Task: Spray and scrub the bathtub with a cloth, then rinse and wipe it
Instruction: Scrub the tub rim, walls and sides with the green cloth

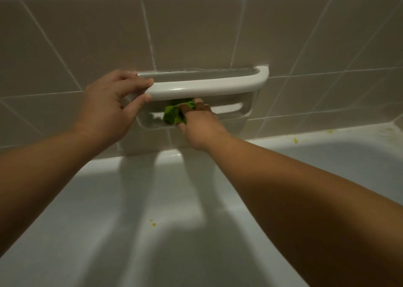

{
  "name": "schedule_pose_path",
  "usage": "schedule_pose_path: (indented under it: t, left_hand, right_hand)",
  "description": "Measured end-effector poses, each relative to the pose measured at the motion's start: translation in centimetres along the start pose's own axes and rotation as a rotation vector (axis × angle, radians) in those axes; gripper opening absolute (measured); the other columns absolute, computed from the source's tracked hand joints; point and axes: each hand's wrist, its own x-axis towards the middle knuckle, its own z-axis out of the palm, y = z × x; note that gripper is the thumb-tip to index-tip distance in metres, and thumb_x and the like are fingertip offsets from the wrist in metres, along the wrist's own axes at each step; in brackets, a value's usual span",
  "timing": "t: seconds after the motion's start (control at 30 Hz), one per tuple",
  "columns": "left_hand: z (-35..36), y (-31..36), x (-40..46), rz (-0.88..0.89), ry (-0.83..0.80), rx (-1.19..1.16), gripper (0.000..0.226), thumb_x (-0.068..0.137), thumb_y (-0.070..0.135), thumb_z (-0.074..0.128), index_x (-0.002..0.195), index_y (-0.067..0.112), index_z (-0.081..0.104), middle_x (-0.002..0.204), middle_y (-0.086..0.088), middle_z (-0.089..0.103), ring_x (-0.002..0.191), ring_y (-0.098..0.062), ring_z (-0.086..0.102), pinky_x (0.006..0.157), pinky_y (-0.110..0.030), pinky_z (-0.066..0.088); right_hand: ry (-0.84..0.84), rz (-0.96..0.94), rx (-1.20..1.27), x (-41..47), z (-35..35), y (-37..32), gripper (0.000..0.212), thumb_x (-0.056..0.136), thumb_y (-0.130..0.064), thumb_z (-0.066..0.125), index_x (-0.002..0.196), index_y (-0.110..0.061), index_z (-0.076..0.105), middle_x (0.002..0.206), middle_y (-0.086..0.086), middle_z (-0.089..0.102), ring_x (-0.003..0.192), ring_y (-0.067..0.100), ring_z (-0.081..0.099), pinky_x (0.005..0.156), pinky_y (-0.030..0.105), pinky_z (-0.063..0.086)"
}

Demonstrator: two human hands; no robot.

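A white bathtub (130, 199) fills the lower half of the view, under a beige tiled wall. Set into that wall is a white ceramic soap dish (244, 110) with a rounded grab bar (207, 87) across its top. My left hand (109, 107) grips the left end of the bar, thumb below and fingers over it. My right hand (196, 123) reaches into the recess under the bar and presses a bunched green cloth (174, 115) against the dish's inner surface. Part of the cloth is hidden behind the bar and my fingers.
Small yellow specks lie on the tub wall (152, 223) and on the tub's far rim (295, 140) at the right. The tiled wall (196, 31) rises straight behind the rim. Both my forearms stretch across the tub from the near side.
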Motion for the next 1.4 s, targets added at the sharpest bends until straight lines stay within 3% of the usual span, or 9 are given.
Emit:
schedule_pose_path:
  t: [0.17, 0.3, 0.5, 0.6, 0.77, 0.93, 1.1, 1.23, 1.4]
  left_hand:
    - [-0.1, 0.1, -0.1, 0.009, -0.001, 0.002, 0.029, 0.096, 0.024, 0.072, 0.125, 0.022, 0.074, 0.122, -0.004, 0.069, 0.124, -0.018, 0.061, 0.108, -0.020, 0.037]
    - [-0.1, 0.2, 0.1, 0.004, -0.003, 0.011, 0.029, 0.096, 0.023, 0.073, 0.125, 0.021, 0.075, 0.121, -0.005, 0.069, 0.123, -0.019, 0.060, 0.106, -0.008, 0.031]
    - [0.1, 0.1, 0.1, 0.010, 0.001, 0.030, 0.029, 0.096, 0.025, 0.072, 0.125, 0.022, 0.074, 0.122, -0.007, 0.069, 0.125, -0.020, 0.061, 0.108, -0.019, 0.035]
    - [0.1, 0.0, 0.1, 0.011, -0.005, 0.035, 0.029, 0.096, 0.027, 0.071, 0.125, 0.024, 0.074, 0.122, -0.006, 0.069, 0.126, -0.020, 0.060, 0.109, -0.023, 0.037]
    - [0.4, -0.1, 0.1, 0.035, 0.022, 0.031, 0.029, 0.096, 0.026, 0.072, 0.125, 0.023, 0.074, 0.120, -0.007, 0.069, 0.122, -0.023, 0.062, 0.107, -0.027, 0.041]
    - [0.8, 0.1, 0.1, 0.067, 0.034, 0.026, 0.028, 0.097, 0.025, 0.072, 0.124, 0.019, 0.075, 0.115, -0.009, 0.069, 0.119, -0.026, 0.063, 0.104, -0.028, 0.042]
    - [0.6, 0.2, 0.1, 0.077, 0.023, 0.037, 0.028, 0.097, 0.025, 0.071, 0.124, 0.021, 0.074, 0.113, -0.006, 0.068, 0.116, -0.024, 0.063, 0.101, -0.018, 0.036]
    - [0.8, 0.4, 0.0, 0.058, 0.034, 0.020, 0.028, 0.097, 0.024, 0.071, 0.125, 0.021, 0.074, 0.114, -0.005, 0.068, 0.114, -0.023, 0.063, 0.098, -0.010, 0.031]
    - [1.2, 0.4, -0.3, 0.072, 0.047, 0.021, 0.029, 0.097, 0.022, 0.072, 0.126, 0.020, 0.074, 0.113, -0.006, 0.068, 0.115, -0.025, 0.062, 0.099, -0.020, 0.035]
  right_hand:
    - [0.158, 0.165, -0.113, -3.0, -1.8, 6.4, 0.042, 0.104, -0.042, 0.053, 0.141, -0.020, 0.049, 0.137, 0.017, 0.045, 0.123, 0.037, 0.050, 0.106, 0.047, 0.044]
    - [0.300, 0.138, 0.048, -7.0, -1.1, 8.4, 0.042, 0.101, -0.030, 0.062, 0.140, -0.022, 0.049, 0.131, 0.011, 0.040, 0.118, 0.031, 0.048, 0.099, 0.044, 0.048]
    - [0.696, 0.713, 0.819, -8.2, 0.4, 8.9, 0.051, 0.102, -0.040, 0.060, 0.148, -0.027, 0.041, 0.130, 0.001, 0.037, 0.097, 0.022, 0.055, 0.089, 0.033, 0.045]
    - [0.715, 0.807, 1.146, -5.9, 0.6, 8.4, 0.060, 0.099, -0.045, 0.062, 0.152, -0.035, 0.036, 0.140, 0.003, 0.051, 0.108, 0.026, 0.061, 0.098, 0.045, 0.054]
    - [0.654, 0.946, 1.512, -2.5, 1.8, 4.7, 0.061, 0.090, -0.055, 0.067, 0.142, -0.034, 0.042, 0.118, -0.002, 0.061, 0.107, 0.029, 0.064, 0.101, 0.048, 0.054]
    - [0.465, 0.830, 1.581, -1.4, 7.2, -3.4, 0.054, 0.062, -0.069, 0.074, 0.100, -0.035, 0.055, 0.108, -0.003, 0.068, 0.099, 0.028, 0.069, 0.096, 0.049, 0.058]
    - [0.545, 0.890, 1.699, -1.3, 5.5, -0.7, 0.054, 0.081, -0.040, 0.084, 0.127, -0.030, 0.056, 0.113, 0.002, 0.069, 0.097, 0.029, 0.071, 0.081, 0.049, 0.063]
    - [0.449, 0.896, 1.490, -1.8, 5.5, -3.0, 0.084, 0.058, -0.059, 0.083, 0.131, -0.039, 0.046, 0.116, -0.004, 0.068, 0.104, 0.028, 0.069, 0.097, 0.051, 0.058]
    - [0.486, 0.850, 1.285, -3.1, 4.7, -3.0, 0.094, 0.095, -0.035, 0.074, 0.162, -0.040, 0.009, 0.143, 0.004, 0.055, 0.121, 0.032, 0.061, 0.098, 0.041, 0.050]
